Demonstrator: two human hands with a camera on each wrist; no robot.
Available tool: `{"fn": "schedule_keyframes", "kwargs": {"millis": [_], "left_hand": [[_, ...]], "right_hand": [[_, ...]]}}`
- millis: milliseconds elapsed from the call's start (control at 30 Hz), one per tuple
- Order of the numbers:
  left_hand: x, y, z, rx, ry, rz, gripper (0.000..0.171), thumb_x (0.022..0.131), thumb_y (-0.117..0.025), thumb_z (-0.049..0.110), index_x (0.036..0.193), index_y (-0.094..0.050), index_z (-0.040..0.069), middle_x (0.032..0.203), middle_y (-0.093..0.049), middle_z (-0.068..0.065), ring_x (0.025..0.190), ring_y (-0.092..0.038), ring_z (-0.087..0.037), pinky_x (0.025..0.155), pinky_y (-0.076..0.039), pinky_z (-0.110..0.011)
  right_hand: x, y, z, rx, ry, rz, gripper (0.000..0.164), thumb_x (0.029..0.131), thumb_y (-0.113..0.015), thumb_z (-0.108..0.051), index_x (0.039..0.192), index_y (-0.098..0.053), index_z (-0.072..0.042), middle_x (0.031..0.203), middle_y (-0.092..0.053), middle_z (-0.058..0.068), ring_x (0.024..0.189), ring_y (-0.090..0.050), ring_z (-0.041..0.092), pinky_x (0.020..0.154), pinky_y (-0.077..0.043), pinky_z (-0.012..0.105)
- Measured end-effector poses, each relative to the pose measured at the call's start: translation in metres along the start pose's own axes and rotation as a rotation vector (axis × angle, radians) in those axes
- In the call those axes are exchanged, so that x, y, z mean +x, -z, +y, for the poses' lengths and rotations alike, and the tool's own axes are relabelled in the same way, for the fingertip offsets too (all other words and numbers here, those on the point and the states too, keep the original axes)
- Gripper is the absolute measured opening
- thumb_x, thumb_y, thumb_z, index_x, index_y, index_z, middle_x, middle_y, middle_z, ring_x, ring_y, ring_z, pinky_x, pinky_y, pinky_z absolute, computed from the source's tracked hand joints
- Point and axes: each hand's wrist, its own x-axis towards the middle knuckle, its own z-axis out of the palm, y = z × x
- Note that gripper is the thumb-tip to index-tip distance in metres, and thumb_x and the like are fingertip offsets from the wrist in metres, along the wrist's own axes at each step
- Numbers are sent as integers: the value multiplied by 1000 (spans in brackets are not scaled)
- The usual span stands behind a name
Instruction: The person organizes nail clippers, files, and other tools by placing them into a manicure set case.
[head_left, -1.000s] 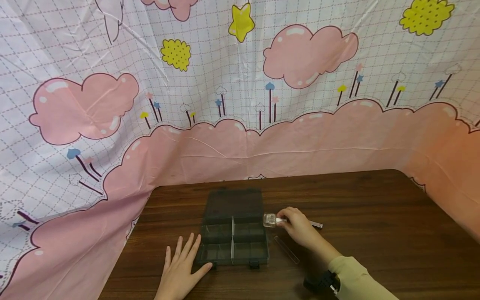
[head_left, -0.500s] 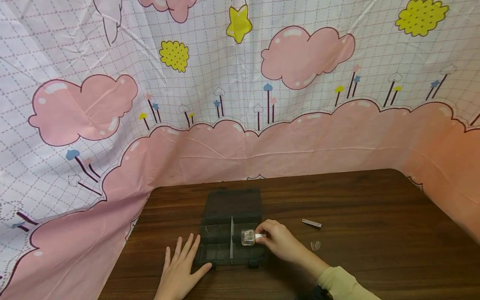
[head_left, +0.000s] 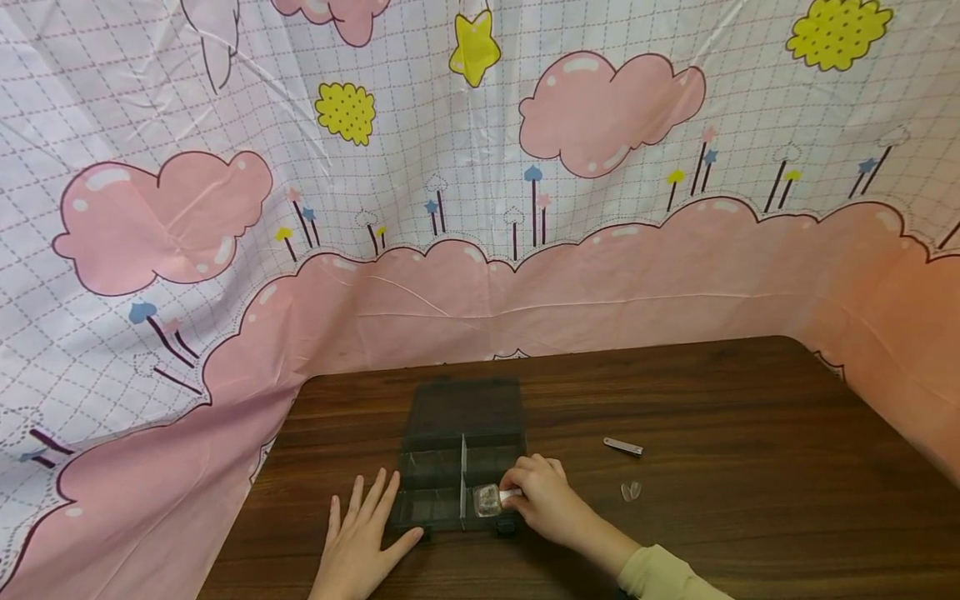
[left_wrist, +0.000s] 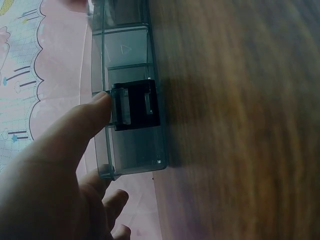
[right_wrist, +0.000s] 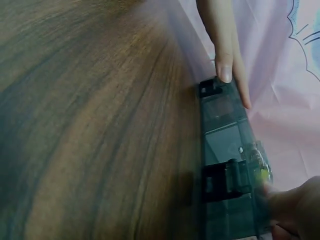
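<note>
A dark translucent compartment box lies on the table with its lid folded back. My right hand pinches the white cap of a small square nail polish bottle, which lies sideways over the front right compartment. In the right wrist view the bottle shows at the box's upper rim, above a black latch. My left hand has its fingers spread at the box's left side. Its thumb touches the front rim beside the other latch.
A nail clipper lies on the brown table right of the box. Two small clear oval pieces lie in front of it. A patterned cloth hangs behind the table.
My right hand has carried the nail polish bottle from the box's right side to the front right compartment and lowered it. My left hand has stayed still. The clear strip is now hidden.
</note>
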Motion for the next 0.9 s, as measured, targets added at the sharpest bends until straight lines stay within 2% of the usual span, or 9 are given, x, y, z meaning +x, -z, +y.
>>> {"fn": "schedule_keyframes", "kwargs": {"millis": [133, 333, 433, 633, 900], "left_hand": [[0, 0, 0, 5, -1, 3, 88, 85, -46, 72, 154, -22, 23, 158, -17, -7, 144, -4, -39, 109, 12, -60], [1, 0, 0, 12, 5, -3, 88, 85, -45, 73, 154, -22, 24, 158, -18, -6, 144, -5, -39, 110, 7, -63], [1, 0, 0, 14, 11, -9, 88, 85, -45, 74, 154, -22, 24, 158, -18, -6, 144, -5, -39, 110, 5, -64], [2, 0, 1, 0, 15, -11, 88, 85, -46, 72, 154, -22, 23, 158, -18, -7, 144, -4, -39, 110, 10, -62], [3, -2, 0, 14, 14, -4, 88, 85, -46, 73, 154, -23, 23, 157, -20, -7, 143, -7, -39, 109, 3, -65]], "right_hand": [[1, -4, -1, -5, -1, 5, 9, 79, -76, -14, 85, -70, -11, 81, -57, -6, 76, -42, 6, 82, -38, 47], [5, -5, -2, -26, -13, -55, 9, 78, -76, -16, 85, -72, -12, 82, -60, -7, 76, -46, 6, 77, -39, 40], [8, -3, -3, -31, -28, -81, 10, 76, -77, -17, 84, -72, -12, 81, -62, -6, 77, -48, 7, 76, -38, 40], [13, 0, -5, -40, -76, -125, 11, 72, -81, -16, 79, -74, -13, 76, -64, -7, 73, -50, 7, 73, -36, 40], [15, 1, -7, -54, -88, -133, 8, 71, -82, -14, 76, -76, -13, 76, -70, -6, 71, -52, 9, 74, -38, 40]]}}
